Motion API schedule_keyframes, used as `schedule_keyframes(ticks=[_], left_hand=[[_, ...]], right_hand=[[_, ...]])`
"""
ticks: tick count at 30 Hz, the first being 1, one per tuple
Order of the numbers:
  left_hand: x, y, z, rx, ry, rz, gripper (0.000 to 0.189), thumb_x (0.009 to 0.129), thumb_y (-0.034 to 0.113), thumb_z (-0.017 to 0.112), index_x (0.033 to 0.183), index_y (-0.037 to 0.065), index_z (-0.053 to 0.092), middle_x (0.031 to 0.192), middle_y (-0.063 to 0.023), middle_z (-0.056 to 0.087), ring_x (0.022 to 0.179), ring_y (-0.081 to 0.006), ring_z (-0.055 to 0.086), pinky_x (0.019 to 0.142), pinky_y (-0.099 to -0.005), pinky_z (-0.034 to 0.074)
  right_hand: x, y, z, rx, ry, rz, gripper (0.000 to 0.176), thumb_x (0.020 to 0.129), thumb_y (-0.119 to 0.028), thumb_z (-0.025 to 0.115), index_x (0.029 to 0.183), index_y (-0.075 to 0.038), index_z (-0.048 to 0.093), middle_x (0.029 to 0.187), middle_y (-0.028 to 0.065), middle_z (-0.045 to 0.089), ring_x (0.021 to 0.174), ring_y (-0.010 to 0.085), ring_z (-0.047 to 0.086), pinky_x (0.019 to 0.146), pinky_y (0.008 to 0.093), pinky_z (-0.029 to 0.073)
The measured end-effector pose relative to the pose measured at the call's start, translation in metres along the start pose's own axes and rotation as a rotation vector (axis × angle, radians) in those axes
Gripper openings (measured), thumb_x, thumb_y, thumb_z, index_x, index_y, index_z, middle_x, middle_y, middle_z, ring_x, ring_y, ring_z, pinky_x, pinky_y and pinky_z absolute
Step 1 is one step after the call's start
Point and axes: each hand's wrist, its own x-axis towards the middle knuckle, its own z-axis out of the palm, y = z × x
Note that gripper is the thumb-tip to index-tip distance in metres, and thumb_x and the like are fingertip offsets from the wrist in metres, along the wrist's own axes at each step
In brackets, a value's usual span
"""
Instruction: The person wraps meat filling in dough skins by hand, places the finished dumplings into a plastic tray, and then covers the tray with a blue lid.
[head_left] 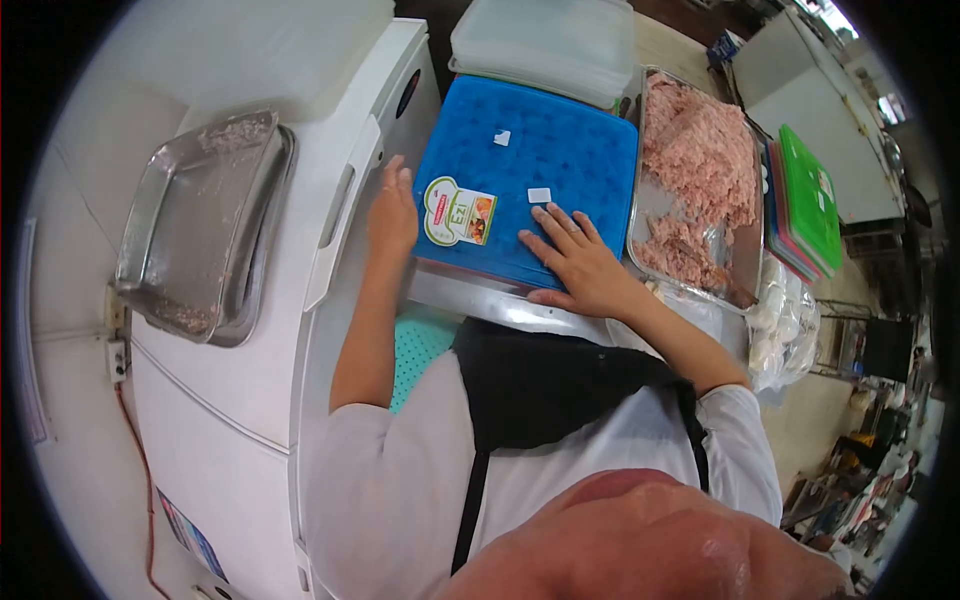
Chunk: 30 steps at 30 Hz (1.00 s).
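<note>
A blue plastic lid with a printed label and two small white stickers lies flat in front of me. My right hand rests palm down on its near right part, fingers spread. My left hand presses against the lid's left edge, fingers pointing away from me. Neither hand grips anything else. Right of the lid, a metal tray holds a heap of pink minced meat.
A white chest freezer stands at my left with an emptied steel tray on top. Clear plastic lidded boxes sit behind the blue lid. Green and coloured lids are stacked at right, near a bag of white round pieces.
</note>
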Motion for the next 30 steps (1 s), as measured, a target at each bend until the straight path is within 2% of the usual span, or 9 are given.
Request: schedule_keyframes(ticks=[3,6,9,12,15,20,23,26,30], left_hand=[[0.002,-0.013,0.007,-0.070,0.094,0.112,0.039,0.100,0.033,0.033,0.131,0.012,0.046,0.117,-0.0213,0.059,0.102,-0.0418,0.058,0.088,-0.0459,0.045],[0.004,-0.015,0.007,-0.095,0.079,0.134,0.040,0.100,0.033,0.034,0.130,0.010,0.047,0.122,-0.0201,0.057,0.105,-0.0402,0.057,0.087,-0.0447,0.045],[0.004,-0.011,0.005,-0.094,0.126,0.211,0.039,0.100,0.031,0.037,0.129,0.007,0.047,0.127,-0.0192,0.053,0.109,-0.0358,0.057,0.088,-0.0416,0.045],[0.002,0.002,-0.002,-0.155,0.055,0.107,0.039,0.098,0.027,0.041,0.129,0.004,0.047,0.130,-0.0178,0.051,0.114,-0.0316,0.054,0.090,-0.0382,0.045],[0.004,-0.002,0.002,-0.213,0.149,0.237,0.038,0.097,0.024,0.045,0.129,0.003,0.047,0.128,-0.0181,0.053,0.115,-0.0302,0.053,0.091,-0.0368,0.044],[0.007,-0.010,0.006,-0.211,0.167,0.230,0.037,0.096,0.021,0.047,0.127,0.000,0.049,0.128,-0.0194,0.052,0.118,-0.0315,0.050,0.097,-0.0384,0.041],[0.006,-0.008,0.006,-0.252,0.128,0.198,0.036,0.096,0.021,0.047,0.125,0.000,0.051,0.127,-0.0188,0.053,0.117,-0.0318,0.051,0.098,-0.0385,0.040],[0.010,-0.017,0.010,-0.263,0.104,0.203,0.035,0.096,0.022,0.047,0.123,0.000,0.053,0.123,-0.0184,0.054,0.114,-0.0315,0.052,0.097,-0.0384,0.041],[0.008,-0.013,0.007,-0.251,0.089,0.192,0.034,0.096,0.022,0.047,0.121,0.001,0.055,0.118,-0.0176,0.056,0.111,-0.0302,0.054,0.094,-0.0381,0.042]], right_hand=[[0.002,-0.003,-0.005,-0.056,-0.096,-0.040,0.090,0.076,-0.061,0.060,0.142,-0.006,0.034,0.148,0.0256,0.023,0.138,0.0427,0.019,0.109,0.0570,0.019],[0.004,-0.003,-0.010,-0.103,-0.102,-0.052,0.082,0.078,-0.059,0.060,0.138,-0.008,0.039,0.145,0.0242,0.029,0.135,0.0408,0.027,0.106,0.0557,0.024],[0.006,-0.002,0.000,-0.049,0.064,-0.034,0.071,0.080,-0.054,0.061,0.133,-0.010,0.046,0.142,0.0220,0.036,0.131,0.0380,0.035,0.105,0.0526,0.028],[0.007,0.010,0.001,0.046,0.149,-0.049,0.059,0.082,-0.047,0.062,0.127,-0.011,0.051,0.137,0.0203,0.042,0.124,0.0363,0.044,0.102,0.0502,0.032],[0.033,0.067,-0.009,-0.011,0.274,0.008,0.054,0.082,-0.037,0.065,0.127,-0.010,0.050,0.137,0.0218,0.040,0.116,0.0390,0.049,0.094,0.0458,0.042],[0.084,0.178,-0.047,-0.090,0.506,0.313,0.055,0.087,-0.033,0.061,0.133,-0.010,0.043,0.140,0.0209,0.038,0.112,0.0384,0.052,0.090,0.0444,0.046],[0.100,0.223,-0.046,-0.154,0.546,0.343,0.048,0.088,-0.033,0.059,0.128,-0.009,0.047,0.132,0.0198,0.045,0.105,0.0377,0.055,0.086,0.0435,0.048],[0.105,0.251,-0.044,-0.038,0.300,0.412,0.033,0.089,-0.031,0.057,0.110,-0.006,0.056,0.113,0.0184,0.056,0.096,0.0383,0.058,0.081,0.0442,0.048],[0.112,0.278,-0.049,-0.015,0.370,0.245,0.025,0.090,-0.027,0.057,0.093,-0.002,0.057,0.089,0.0168,0.060,0.090,0.0378,0.058,0.075,0.0442,0.047]])
